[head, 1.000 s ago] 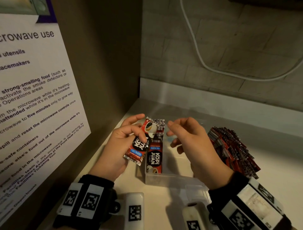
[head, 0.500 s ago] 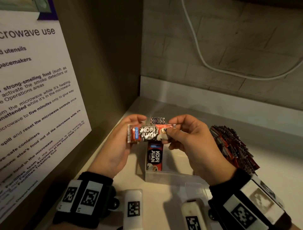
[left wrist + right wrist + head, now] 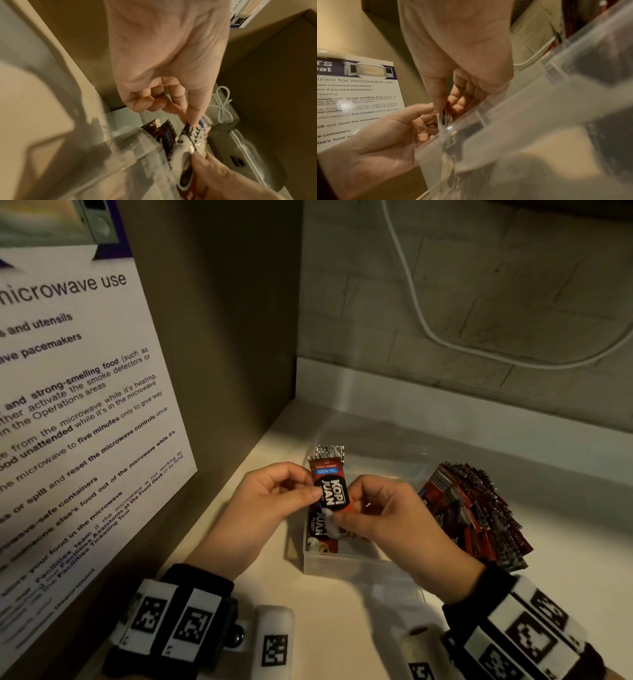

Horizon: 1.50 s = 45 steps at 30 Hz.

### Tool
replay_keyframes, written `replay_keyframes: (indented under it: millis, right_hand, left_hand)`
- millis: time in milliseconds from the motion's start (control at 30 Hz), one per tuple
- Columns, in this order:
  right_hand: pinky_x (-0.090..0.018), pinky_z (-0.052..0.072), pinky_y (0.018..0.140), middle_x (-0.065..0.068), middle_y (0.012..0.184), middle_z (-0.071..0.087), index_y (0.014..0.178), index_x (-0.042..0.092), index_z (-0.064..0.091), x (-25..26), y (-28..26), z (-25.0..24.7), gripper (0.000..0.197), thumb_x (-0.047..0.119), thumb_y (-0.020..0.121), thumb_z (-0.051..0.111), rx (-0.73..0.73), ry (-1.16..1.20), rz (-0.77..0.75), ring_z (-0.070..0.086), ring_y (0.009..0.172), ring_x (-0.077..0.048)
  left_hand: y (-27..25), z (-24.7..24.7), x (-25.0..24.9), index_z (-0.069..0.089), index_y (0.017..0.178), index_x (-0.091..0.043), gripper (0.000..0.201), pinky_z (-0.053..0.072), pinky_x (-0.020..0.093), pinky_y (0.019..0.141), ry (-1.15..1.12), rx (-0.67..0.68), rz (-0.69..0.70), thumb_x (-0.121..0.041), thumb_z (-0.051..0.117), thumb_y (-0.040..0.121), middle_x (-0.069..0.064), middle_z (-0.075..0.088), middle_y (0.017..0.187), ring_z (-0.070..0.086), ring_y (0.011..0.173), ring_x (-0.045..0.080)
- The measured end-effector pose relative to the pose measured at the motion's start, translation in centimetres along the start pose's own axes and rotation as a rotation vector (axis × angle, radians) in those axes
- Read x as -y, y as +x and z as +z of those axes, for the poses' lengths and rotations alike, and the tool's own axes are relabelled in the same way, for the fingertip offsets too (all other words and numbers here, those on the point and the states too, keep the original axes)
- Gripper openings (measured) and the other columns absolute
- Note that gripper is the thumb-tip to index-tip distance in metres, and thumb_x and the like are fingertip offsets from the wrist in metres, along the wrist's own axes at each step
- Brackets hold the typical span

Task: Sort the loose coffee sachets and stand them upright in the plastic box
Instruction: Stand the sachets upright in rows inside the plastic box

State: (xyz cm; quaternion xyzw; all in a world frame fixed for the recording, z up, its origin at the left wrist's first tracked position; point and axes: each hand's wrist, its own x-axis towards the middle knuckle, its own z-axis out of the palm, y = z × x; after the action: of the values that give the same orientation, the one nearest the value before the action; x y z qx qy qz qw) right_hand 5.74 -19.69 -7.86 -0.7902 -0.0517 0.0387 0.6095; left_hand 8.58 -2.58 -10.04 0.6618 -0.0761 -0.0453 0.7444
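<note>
Both hands hold one red and black Kopi Juan sachet (image 3: 330, 486) upright over the left end of the clear plastic box (image 3: 342, 565). My left hand (image 3: 294, 491) pinches its left edge with thumb and fingers. My right hand (image 3: 356, 510) pinches its lower right part. Under it another sachet (image 3: 320, 530) stands in the box, with a striped top (image 3: 329, 451) showing behind. The left wrist view shows the held sachet (image 3: 197, 135) at the thumb tip, above the box wall (image 3: 133, 155). A pile of loose sachets (image 3: 472, 511) lies right of the box.
A brown side wall with a microwave-use poster (image 3: 78, 405) stands close on the left. A brick back wall carries a white cable (image 3: 421, 316). A translucent lid-like piece (image 3: 394, 594) lies on the white counter in front of the box.
The sachet, held crosswise between both hands half a second ago, now stands upright and lower, close over the box's left end. Both hands came down with it.
</note>
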Motion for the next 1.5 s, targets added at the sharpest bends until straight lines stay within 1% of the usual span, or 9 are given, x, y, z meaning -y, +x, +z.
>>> replay_keyframes:
  millis: [167,300,467,533,667,767,967,1300,1500]
  right_hand:
    - [-0.049,0.054,0.078,-0.014,0.070,0.059,0.080,-0.008,0.060,-1.4,0.2,0.3,0.017,-0.013,0.071,0.073,0.021,-0.067,0.129,0.054,0.069,-0.024]
    - [-0.046,0.055,0.084,-0.009,0.087,0.073,0.095,0.009,0.070,-2.1,1.2,0.6,0.033,0.004,0.065,0.083,0.021,-0.311,0.142,0.068,0.083,-0.025]
    - [-0.019,0.049,0.064,0.005,0.091,0.060,0.106,0.015,0.045,-2.6,2.2,1.2,0.060,0.031,0.061,0.082,0.030,-0.542,0.197,0.058,0.083,-0.012]
    - [-0.030,0.052,0.084,-0.003,0.111,0.058,0.121,0.017,0.045,-3.0,2.5,1.7,0.080,0.046,0.053,0.076,0.092,-0.525,0.207,0.058,0.098,-0.017]
    - [-0.039,0.045,0.099,-0.009,0.125,0.045,0.138,0.018,0.033,-3.0,3.6,2.3,0.088,0.041,0.065,0.075,0.188,-0.541,0.243,0.051,0.114,-0.027]
    - [-0.044,0.051,0.092,-0.010,0.119,0.054,0.133,0.015,0.034,-2.9,4.0,2.7,0.096,0.046,0.051,0.074,0.183,-0.514,0.228,0.058,0.106,-0.028]
    - [-0.026,0.047,0.074,-0.009,0.107,0.065,0.144,0.008,0.016,-2.8,2.5,2.3,0.087,0.015,0.077,0.070,0.199,-0.525,0.150,0.061,0.092,-0.020]
    - [-0.039,0.054,0.086,-0.009,0.110,0.063,0.124,0.011,0.043,-2.8,2.9,1.7,0.066,0.002,0.068,0.076,0.146,-0.374,0.217,0.064,0.098,-0.024]
    - [-0.032,0.050,0.083,-0.007,0.111,0.063,0.123,0.010,0.039,-2.8,3.2,2.5,0.058,0.019,0.076,0.072,0.125,-0.538,0.147,0.062,0.100,-0.024]
  left_hand:
    - [-0.2,0.0,0.7,0.051,0.121,-0.034,0.065,0.043,0.025,0.081,0.068,-0.039,-0.105,-0.011,0.076,0.066,-0.008,0.053,0.107,0.051,0.095,0.009]
    - [-0.3,0.9,1.4,0.028,0.147,-0.027,0.079,0.036,0.030,0.103,0.027,0.007,-0.250,0.009,0.056,0.083,-0.006,0.045,0.139,0.045,0.120,0.007]
    - [-0.3,2.2,2.5,0.050,0.131,-0.031,0.061,0.050,0.024,0.087,-0.061,0.079,-0.301,0.004,0.047,0.082,-0.006,0.069,0.117,0.065,0.103,0.008]
    - [-0.2,2.8,2.4,0.055,0.119,-0.030,0.055,0.052,0.018,0.072,-0.069,0.101,-0.291,0.011,0.035,0.090,-0.011,0.074,0.093,0.068,0.083,0.003]
    - [0.0,3.5,2.1,0.053,0.127,-0.029,0.056,0.051,0.016,0.061,-0.054,0.048,-0.295,0.009,0.031,0.092,-0.006,0.070,0.091,0.065,0.074,0.004]
    - [0.0,3.9,2.1,0.048,0.136,-0.030,0.058,0.049,0.023,0.067,-0.020,0.022,-0.318,0.005,0.033,0.093,0.000,0.066,0.107,0.062,0.088,0.011]
    - [0.6,3.5,2.0,0.052,0.134,-0.029,0.070,0.043,0.027,0.071,0.044,0.010,-0.369,0.010,0.039,0.077,0.009,0.061,0.105,0.055,0.089,0.019]
    - [0.9,3.9,1.9,0.039,0.140,-0.042,0.087,0.050,0.022,0.059,-0.008,0.021,-0.394,0.021,0.026,0.081,0.001,0.069,0.092,0.066,0.073,0.011]
    - [1.0,3.8,2.1,0.018,0.152,-0.036,0.090,0.047,0.034,0.084,-0.126,-0.068,-0.401,0.020,0.027,0.082,0.005,0.058,0.130,0.058,0.107,0.022]
